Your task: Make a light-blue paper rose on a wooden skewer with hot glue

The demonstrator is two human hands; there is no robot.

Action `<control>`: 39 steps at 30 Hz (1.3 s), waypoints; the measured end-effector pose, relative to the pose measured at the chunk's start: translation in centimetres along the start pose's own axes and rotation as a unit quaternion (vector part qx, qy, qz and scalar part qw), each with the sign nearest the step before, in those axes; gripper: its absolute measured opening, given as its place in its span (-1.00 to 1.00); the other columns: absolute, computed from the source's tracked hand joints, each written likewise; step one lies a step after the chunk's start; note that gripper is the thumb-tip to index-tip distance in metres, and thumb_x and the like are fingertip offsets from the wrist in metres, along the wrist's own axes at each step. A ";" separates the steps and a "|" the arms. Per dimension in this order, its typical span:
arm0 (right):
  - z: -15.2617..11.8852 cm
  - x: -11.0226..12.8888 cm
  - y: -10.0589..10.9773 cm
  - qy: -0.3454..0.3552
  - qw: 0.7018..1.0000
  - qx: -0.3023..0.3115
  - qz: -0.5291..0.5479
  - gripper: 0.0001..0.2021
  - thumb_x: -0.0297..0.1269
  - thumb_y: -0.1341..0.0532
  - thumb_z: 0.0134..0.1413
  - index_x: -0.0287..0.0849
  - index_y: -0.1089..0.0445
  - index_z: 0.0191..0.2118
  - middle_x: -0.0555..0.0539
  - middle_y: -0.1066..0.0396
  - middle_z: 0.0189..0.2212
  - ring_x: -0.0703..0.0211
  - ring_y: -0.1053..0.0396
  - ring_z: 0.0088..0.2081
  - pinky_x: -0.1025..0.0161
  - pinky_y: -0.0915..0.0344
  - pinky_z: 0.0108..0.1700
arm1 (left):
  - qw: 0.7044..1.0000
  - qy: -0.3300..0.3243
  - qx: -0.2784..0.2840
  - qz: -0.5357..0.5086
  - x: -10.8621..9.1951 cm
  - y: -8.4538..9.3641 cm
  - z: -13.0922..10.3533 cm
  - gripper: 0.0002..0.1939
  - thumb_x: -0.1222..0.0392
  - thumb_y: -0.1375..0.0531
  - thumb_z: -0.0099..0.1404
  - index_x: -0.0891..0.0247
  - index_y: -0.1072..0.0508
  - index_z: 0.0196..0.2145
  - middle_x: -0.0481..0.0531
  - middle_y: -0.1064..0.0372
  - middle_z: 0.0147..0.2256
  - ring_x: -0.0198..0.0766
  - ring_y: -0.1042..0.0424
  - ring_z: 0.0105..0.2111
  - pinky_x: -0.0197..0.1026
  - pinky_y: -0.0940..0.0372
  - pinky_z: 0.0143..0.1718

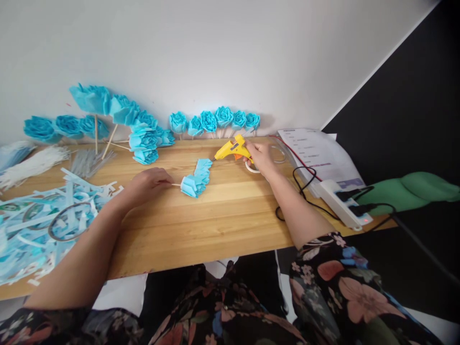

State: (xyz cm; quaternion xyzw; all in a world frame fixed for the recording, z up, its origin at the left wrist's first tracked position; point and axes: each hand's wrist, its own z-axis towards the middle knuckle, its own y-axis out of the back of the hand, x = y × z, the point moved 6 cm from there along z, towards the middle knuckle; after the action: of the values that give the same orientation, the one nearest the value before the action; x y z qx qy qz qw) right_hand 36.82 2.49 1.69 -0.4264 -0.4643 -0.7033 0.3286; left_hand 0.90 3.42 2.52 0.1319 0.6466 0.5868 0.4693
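My left hand (151,184) pinches a thin wooden stick (176,184) that carries a blue paper flower (193,186). A strip of blue petals (204,167) trails from the flower toward the back of the table. In my right hand (261,155) is a yellow hot glue gun (230,148), gripped by its handle. Its nozzle points left and sits at the far end of the petal strip; whether it touches cannot be made out.
Finished blue flowers (223,117) lean along the wall. Paper scraps (57,225) and a ring (70,221) cover the table's left. At right lie a white power strip (341,203), a black cable (304,191), printed sheets (316,155) and a green object (406,189).
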 end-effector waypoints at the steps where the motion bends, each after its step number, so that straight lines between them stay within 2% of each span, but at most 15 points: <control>1: -0.1 0.1 -0.1 0.003 1.000 0.002 -0.003 -0.39 0.26 -0.15 0.21 -0.17 -0.36 -0.63 -0.03 -0.37 -0.71 0.33 -0.23 -0.71 0.36 -0.14 -0.61 | 1.000 0.001 -0.001 0.000 -0.1 0.0 0.0 -0.65 -0.01 -0.05 0.43 0.22 -0.55 -0.27 0.10 -0.53 -0.26 -0.12 -0.47 -0.20 -0.13 -0.29 -0.13; 7: -0.4 0.8 0.0 0.010 0.999 0.005 -0.051 -0.38 0.26 -0.15 0.21 -0.17 -0.39 -0.62 -0.01 -0.35 -0.74 0.33 -0.24 -0.70 0.36 -0.15 -0.58 | 0.999 0.022 -0.013 -0.025 -0.2 0.0 -0.2 -0.67 -0.05 -0.11 0.41 0.22 -0.54 -0.27 0.09 -0.53 -0.26 -0.14 -0.47 -0.23 -0.15 -0.32 -0.18; 13: -0.1 0.1 0.2 -0.046 0.994 0.004 0.098 -0.33 0.43 -0.14 0.10 -0.17 -0.37 -0.57 -0.06 -0.41 -0.65 0.34 -0.22 -0.69 0.35 -0.15 -0.61 | 0.997 0.060 -0.013 -0.048 0.6 -0.4 -0.4 -0.68 -0.08 -0.16 0.37 0.23 -0.53 -0.24 0.08 -0.53 -0.25 -0.13 -0.47 -0.25 -0.14 -0.36 -0.21; 19: -0.5 0.5 -0.2 -0.105 0.979 0.042 0.168 -0.32 0.49 -0.17 -0.02 -0.16 -0.36 -0.48 -0.05 -0.40 -0.60 0.35 -0.23 -0.64 0.36 -0.05 -0.64 | 0.998 0.054 -0.010 -0.037 0.4 -0.3 -0.4 -0.69 -0.06 -0.16 0.37 0.25 -0.52 -0.28 0.09 -0.50 -0.28 -0.13 -0.45 -0.26 -0.10 -0.33 -0.22; 22: -0.8 0.7 -0.5 -0.104 0.969 0.094 0.202 -0.38 0.42 -0.31 -0.14 -0.16 -0.37 -0.44 -0.02 -0.40 -0.56 0.36 -0.24 -0.60 0.37 -0.01 -0.63 | 0.998 0.047 -0.006 -0.041 0.5 -0.4 -0.4 -0.73 -0.01 -0.16 0.37 0.24 -0.52 -0.26 0.10 -0.50 -0.27 -0.13 -0.45 -0.26 -0.11 -0.31 -0.22; 25: -1.0 0.6 -0.9 -0.099 0.960 0.153 0.214 -0.47 0.24 -0.44 -0.25 -0.15 -0.37 -0.42 0.03 -0.39 -0.55 0.38 -0.20 -0.59 0.38 0.05 -0.62 | 0.998 0.046 -0.015 -0.050 0.6 -0.4 -0.5 -0.74 0.01 -0.14 0.38 0.24 -0.51 -0.26 0.09 -0.49 -0.29 -0.15 -0.44 -0.28 -0.13 -0.30 -0.24; 30: -1.5 0.9 -1.6 -0.096 0.955 0.214 0.180 -0.59 0.03 -0.44 -0.16 -0.19 -0.41 -0.33 0.10 -0.35 -0.58 0.44 -0.06 -0.64 0.37 0.16 -0.63 | 0.998 0.035 -0.032 -0.045 0.5 -0.3 -0.4 -0.69 -0.03 -0.13 0.40 0.25 -0.48 -0.34 0.07 -0.47 -0.35 -0.19 -0.42 -0.33 -0.17 -0.27 -0.28; 35: -1.5 1.0 -1.5 -0.108 0.962 0.175 0.177 -0.57 0.02 -0.43 -0.15 -0.20 -0.46 -0.24 0.07 -0.41 -0.52 0.40 -0.21 -0.58 0.38 0.02 -0.59 | 0.998 0.026 -0.021 -0.061 0.3 0.4 -0.4 -0.67 -0.05 -0.10 0.43 0.23 -0.50 -0.30 0.08 -0.50 -0.31 -0.17 -0.46 -0.27 -0.15 -0.31 -0.21; 39: -1.4 0.5 -1.7 -0.111 0.961 0.159 0.195 -0.58 0.05 -0.43 -0.13 -0.19 -0.46 -0.28 0.02 -0.47 -0.44 0.36 -0.33 -0.50 0.41 -0.10 -0.55 | 0.997 0.036 -0.015 -0.062 0.9 0.8 -0.6 -0.67 -0.06 -0.10 0.44 0.22 -0.51 -0.25 0.08 -0.52 -0.28 -0.15 -0.48 -0.25 -0.15 -0.32 -0.19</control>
State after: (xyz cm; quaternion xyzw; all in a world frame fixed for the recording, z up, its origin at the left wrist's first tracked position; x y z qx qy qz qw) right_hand 34.75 1.74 1.27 -0.5267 -0.5113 -0.4909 0.4692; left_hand -0.35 3.91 2.68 0.0633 0.6612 0.5702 0.4834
